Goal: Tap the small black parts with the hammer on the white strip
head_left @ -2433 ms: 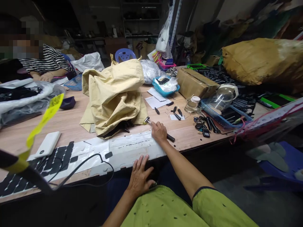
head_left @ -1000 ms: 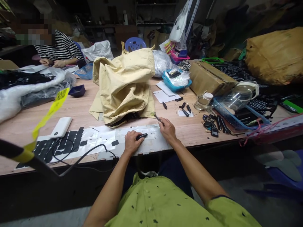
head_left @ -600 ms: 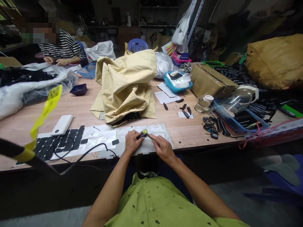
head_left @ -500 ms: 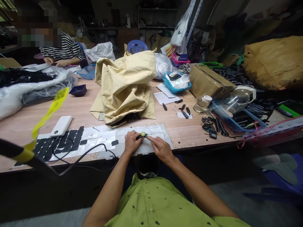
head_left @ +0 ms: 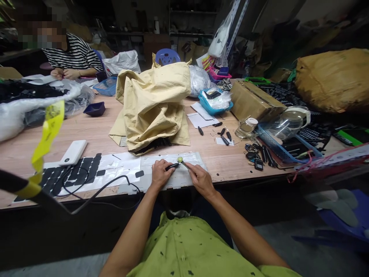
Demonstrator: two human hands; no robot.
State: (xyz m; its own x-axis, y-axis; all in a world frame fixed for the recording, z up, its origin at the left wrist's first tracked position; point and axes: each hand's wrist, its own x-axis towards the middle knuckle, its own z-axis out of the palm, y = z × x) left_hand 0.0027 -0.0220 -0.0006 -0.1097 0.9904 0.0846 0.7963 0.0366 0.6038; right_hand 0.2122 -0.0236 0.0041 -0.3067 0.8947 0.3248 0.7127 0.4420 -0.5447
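The left hand (head_left: pixel 160 173) pinches a small black piece (head_left: pixel 172 166) near the table's (head_left: pixel 236 163) six o'clock edge; the right hand (head_left: pixel 201 180) grips a hammer (head_left: pixel 185 164), its head toward the piece's one o'clock. Work on it looks unfinished; loose black parts (head_left: pixel 228 135) lie at two o'clock

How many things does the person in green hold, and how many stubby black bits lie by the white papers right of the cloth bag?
Yellow-tipped tool in the right hand: 1
Black piece in the left hand: 1
Stubby black bits by the papers: 5
Total: 7
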